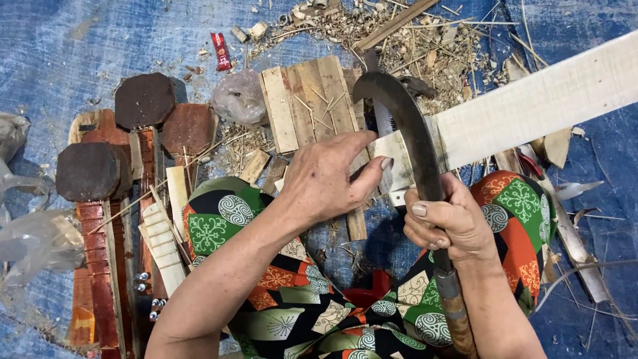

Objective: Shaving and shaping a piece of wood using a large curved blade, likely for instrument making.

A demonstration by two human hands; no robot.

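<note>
My left hand grips the near end of a long pale wooden slat that runs up to the right edge of the view. My right hand is closed around the handle of a curved dark-bladed knife. The knife's blade lies across the slat close to my left thumb, its hooked tip pointing up and left. Both hands sit above my knees, which are covered in patterned green, orange and black cloth.
A small pallet of wooden boards lies under my hands on a blue tarp. Wood shavings and splinters pile up at the top. Dark octagonal blocks, reddish planks and clear plastic bags lie at left.
</note>
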